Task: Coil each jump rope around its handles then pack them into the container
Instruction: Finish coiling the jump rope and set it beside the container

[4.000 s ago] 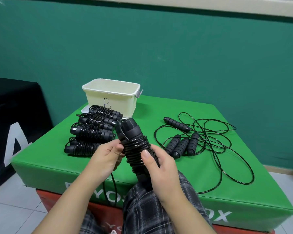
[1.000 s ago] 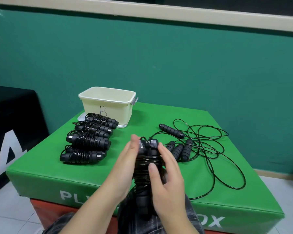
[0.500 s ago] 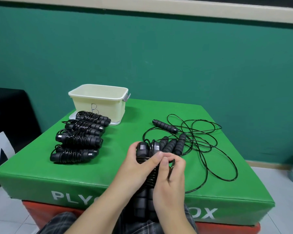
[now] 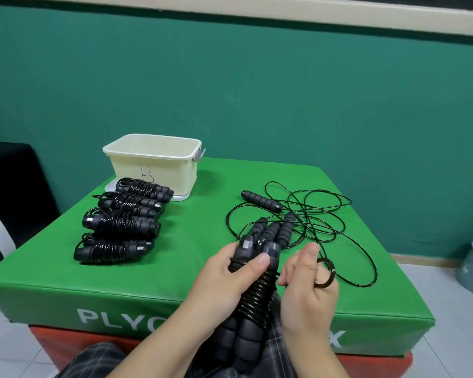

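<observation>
Between the hands, just above the counter's near edge, the jump rope is getting its last turns: the left hand is clamping the paired handles while the right hand is pinching the final loop beside them. Keeping that loop taut and tucking it under a coil should stop it springing loose; the container is sitting well beyond the left hand.

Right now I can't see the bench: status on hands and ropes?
Left hand grips coiled rope; right hand pinches its end loop. Four coiled bundles unpacked. Container unobstructed.
</observation>
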Action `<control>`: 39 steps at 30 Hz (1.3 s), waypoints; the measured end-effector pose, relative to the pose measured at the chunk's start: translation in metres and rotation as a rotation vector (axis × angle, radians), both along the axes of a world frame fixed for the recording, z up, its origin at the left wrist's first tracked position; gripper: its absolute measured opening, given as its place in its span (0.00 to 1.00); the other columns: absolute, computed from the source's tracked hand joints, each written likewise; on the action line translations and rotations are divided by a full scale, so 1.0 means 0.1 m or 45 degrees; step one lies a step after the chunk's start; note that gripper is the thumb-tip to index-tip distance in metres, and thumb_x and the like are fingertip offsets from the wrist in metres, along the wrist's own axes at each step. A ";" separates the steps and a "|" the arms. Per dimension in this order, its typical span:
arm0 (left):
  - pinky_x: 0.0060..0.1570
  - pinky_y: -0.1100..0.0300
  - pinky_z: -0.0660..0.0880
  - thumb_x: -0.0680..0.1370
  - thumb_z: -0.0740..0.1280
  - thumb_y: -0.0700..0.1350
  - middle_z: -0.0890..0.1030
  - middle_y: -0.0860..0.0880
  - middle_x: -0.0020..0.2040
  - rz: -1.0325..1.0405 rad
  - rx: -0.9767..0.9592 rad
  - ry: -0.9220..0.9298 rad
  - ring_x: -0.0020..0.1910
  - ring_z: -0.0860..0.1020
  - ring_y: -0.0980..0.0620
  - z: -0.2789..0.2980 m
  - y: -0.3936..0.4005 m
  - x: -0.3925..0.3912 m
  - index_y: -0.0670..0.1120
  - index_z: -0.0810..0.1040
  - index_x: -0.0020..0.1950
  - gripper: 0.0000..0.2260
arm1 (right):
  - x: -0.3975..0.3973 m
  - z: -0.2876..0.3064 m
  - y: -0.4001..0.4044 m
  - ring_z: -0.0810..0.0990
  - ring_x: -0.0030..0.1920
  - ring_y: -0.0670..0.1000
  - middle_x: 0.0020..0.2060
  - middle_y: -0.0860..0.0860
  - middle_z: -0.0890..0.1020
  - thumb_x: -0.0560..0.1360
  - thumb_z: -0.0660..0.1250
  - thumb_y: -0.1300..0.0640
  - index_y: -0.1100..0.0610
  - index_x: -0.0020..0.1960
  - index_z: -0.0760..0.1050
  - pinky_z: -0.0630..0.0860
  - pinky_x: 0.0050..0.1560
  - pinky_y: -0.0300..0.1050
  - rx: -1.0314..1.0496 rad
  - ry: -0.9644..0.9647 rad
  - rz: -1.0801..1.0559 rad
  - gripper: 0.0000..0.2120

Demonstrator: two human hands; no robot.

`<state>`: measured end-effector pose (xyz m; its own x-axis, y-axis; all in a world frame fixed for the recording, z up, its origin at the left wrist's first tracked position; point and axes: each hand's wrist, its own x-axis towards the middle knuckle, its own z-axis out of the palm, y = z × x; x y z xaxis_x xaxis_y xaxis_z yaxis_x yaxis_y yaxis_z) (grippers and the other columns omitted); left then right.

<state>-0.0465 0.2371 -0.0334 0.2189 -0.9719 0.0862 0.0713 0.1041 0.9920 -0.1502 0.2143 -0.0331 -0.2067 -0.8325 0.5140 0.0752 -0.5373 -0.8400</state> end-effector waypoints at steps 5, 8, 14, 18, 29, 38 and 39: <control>0.48 0.55 0.77 0.65 0.74 0.58 0.85 0.45 0.45 0.042 -0.046 -0.052 0.44 0.82 0.50 -0.04 -0.03 0.00 0.45 0.81 0.50 0.21 | 0.00 0.03 0.05 0.57 0.23 0.42 0.20 0.47 0.60 0.72 0.56 0.35 0.54 0.23 0.59 0.56 0.25 0.33 0.058 -0.122 0.184 0.28; 0.54 0.48 0.77 0.63 0.71 0.62 0.85 0.47 0.46 0.075 -0.052 -0.136 0.49 0.82 0.46 -0.06 -0.07 0.02 0.47 0.81 0.51 0.25 | -0.01 0.06 0.00 0.60 0.25 0.42 0.22 0.45 0.64 0.73 0.55 0.38 0.50 0.27 0.63 0.59 0.28 0.36 0.026 0.042 0.226 0.22; 0.55 0.50 0.77 0.62 0.72 0.62 0.85 0.51 0.46 0.111 -0.004 -0.136 0.48 0.83 0.51 -0.04 -0.09 0.10 0.47 0.81 0.51 0.25 | -0.04 0.04 -0.05 0.76 0.42 0.38 0.40 0.41 0.77 0.77 0.60 0.54 0.45 0.59 0.66 0.73 0.48 0.33 0.025 0.305 0.414 0.11; 0.59 0.46 0.74 0.63 0.70 0.66 0.85 0.50 0.49 0.083 0.005 -0.136 0.51 0.82 0.50 -0.07 -0.05 0.09 0.49 0.80 0.53 0.27 | -0.13 -0.02 -0.08 0.75 0.36 0.42 0.40 0.42 0.78 0.75 0.58 0.51 0.33 0.65 0.64 0.73 0.43 0.36 -0.052 0.448 0.371 0.22; 0.52 0.45 0.77 0.62 0.66 0.68 0.84 0.52 0.43 0.203 -0.006 -0.266 0.44 0.82 0.51 -0.07 -0.06 0.01 0.50 0.80 0.48 0.26 | -0.27 0.01 -0.06 0.74 0.32 0.40 0.31 0.41 0.79 0.73 0.68 0.52 0.21 0.49 0.71 0.70 0.36 0.29 -0.064 0.334 0.418 0.22; 0.53 0.47 0.77 0.60 0.69 0.65 0.85 0.52 0.44 0.230 -0.020 -0.212 0.45 0.82 0.52 -0.07 -0.03 -0.04 0.49 0.79 0.50 0.26 | -0.19 0.08 -0.02 0.79 0.39 0.42 0.38 0.50 0.83 0.68 0.67 0.55 0.35 0.47 0.82 0.75 0.48 0.32 0.063 0.046 0.387 0.15; 0.53 0.47 0.77 0.59 0.69 0.65 0.85 0.53 0.44 0.237 -0.016 -0.214 0.45 0.82 0.53 -0.07 -0.03 -0.04 0.50 0.79 0.51 0.27 | -0.19 0.10 -0.02 0.79 0.37 0.43 0.39 0.50 0.83 0.68 0.68 0.57 0.39 0.48 0.82 0.75 0.46 0.32 0.087 0.022 0.383 0.15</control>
<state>-0.0508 0.2341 -0.0401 0.3759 -0.9147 0.1486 -0.1161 0.1126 0.9868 -0.1692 0.2128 -0.0231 0.0625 -0.8876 0.4564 0.2074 -0.4357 -0.8759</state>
